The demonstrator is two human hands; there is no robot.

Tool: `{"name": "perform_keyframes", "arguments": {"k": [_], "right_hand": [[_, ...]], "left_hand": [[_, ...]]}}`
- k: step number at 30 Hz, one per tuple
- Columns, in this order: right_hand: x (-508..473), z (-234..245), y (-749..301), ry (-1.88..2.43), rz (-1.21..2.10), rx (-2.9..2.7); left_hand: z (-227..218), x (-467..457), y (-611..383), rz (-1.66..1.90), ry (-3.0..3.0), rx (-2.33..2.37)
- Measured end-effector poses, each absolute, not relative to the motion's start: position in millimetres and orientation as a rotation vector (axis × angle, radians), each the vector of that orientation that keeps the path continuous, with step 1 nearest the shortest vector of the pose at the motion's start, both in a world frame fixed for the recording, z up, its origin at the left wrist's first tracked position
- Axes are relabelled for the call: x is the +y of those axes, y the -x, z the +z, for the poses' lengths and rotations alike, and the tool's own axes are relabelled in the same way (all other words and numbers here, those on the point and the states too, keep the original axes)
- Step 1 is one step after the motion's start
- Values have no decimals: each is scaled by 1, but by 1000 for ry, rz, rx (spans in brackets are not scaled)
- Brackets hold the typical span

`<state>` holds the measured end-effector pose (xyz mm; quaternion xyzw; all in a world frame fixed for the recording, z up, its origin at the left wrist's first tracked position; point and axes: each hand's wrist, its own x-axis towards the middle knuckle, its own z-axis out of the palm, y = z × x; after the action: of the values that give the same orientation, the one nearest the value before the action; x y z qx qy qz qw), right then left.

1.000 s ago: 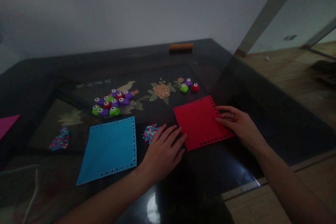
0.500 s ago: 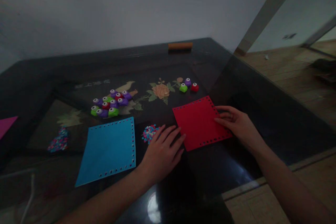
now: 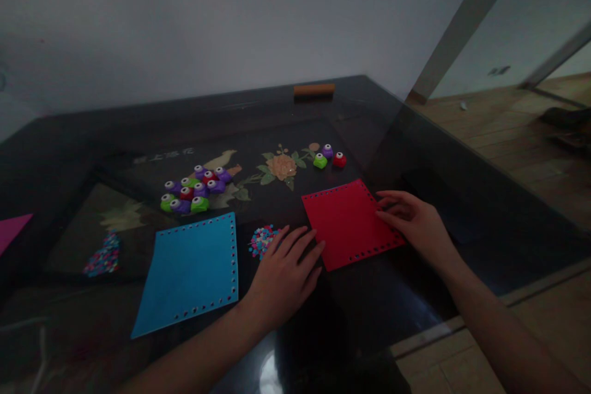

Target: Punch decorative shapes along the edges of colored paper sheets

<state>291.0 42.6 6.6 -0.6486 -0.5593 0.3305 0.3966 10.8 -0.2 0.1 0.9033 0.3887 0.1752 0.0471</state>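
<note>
A red square sheet (image 3: 349, 221) with punched holes along its edges lies flat on the dark glass table (image 3: 415, 154). My right hand (image 3: 412, 225) rests open on its right edge, fingers stretched flat. My left hand (image 3: 286, 274) lies open on the table, fingertips touching the sheet's left corner. A small heap of coloured paper dots (image 3: 261, 240) sits just left of my left fingers. A blue square sheet (image 3: 191, 271), also hole-punched around the border, lies further left.
A cluster of purple, red and green small punches (image 3: 194, 188) stands behind the blue sheet; three more punches (image 3: 329, 157) sit behind the red one. Another heap of dots (image 3: 100, 257) and a pink sheet (image 3: 12, 228) lie far left. An orange stick (image 3: 314, 89) rests at the back edge.
Both hands stay where they were on the red sheet. The view has tilted slightly, so everything sits a little lower in the picture.
</note>
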Motion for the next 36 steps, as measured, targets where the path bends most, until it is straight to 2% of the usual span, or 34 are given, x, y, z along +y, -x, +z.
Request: {"name": "perform_keyframes", "arguments": {"k": [4,12,36], "right_hand": [[43,4,-291,1686,696,-1500],[44,4,-291,1695,624,-1601],[43,5,-291,1698,657,-1585]], "left_hand": [[0,0,-11,526,-2755,1188],[1,0,-12,523,-2758,1193],[2,0,-11,531,-2762,1178]]}}
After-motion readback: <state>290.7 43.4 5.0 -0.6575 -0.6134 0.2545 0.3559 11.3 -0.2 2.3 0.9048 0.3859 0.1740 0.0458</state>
